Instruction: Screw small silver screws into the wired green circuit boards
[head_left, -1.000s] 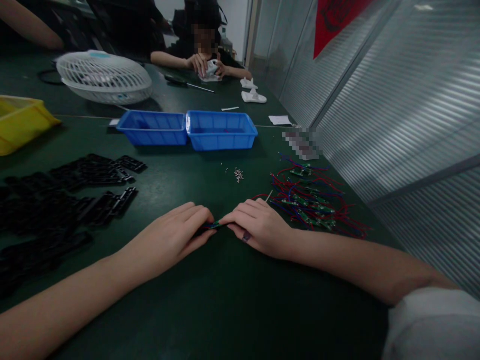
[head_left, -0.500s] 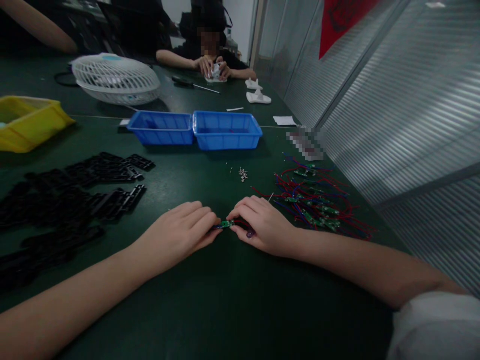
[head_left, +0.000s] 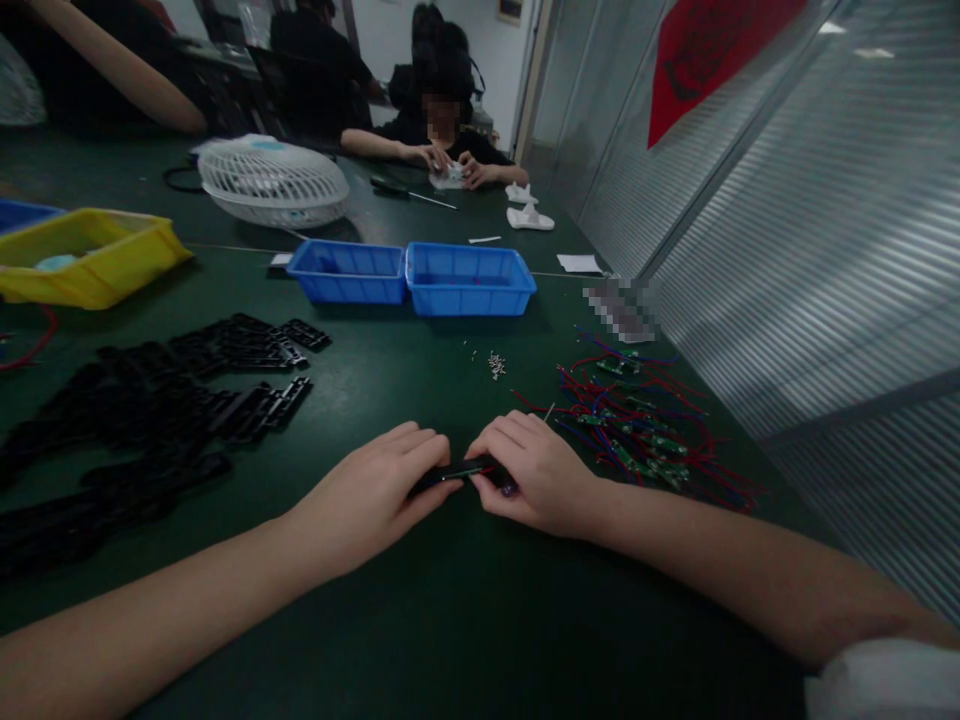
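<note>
My left hand and my right hand meet at the middle of the dark green table, fingers curled. Between them they pinch a narrow black plastic part; earlier a small green circuit board showed there. Its details are hard to see in the dim light. A heap of small green circuit boards with red and blue wires lies just right of my right hand. Several black plastic parts are spread out to my left.
Two blue bins stand side by side beyond my hands, with a small pile of screws in front. A yellow bin and a white fan grille sit at the far left. Another person works at the far end. A ribbed wall runs along the right.
The view has tilted up slightly. The green board seen between my fingertips is now covered by the black part, and my hands have closed in on each other.
</note>
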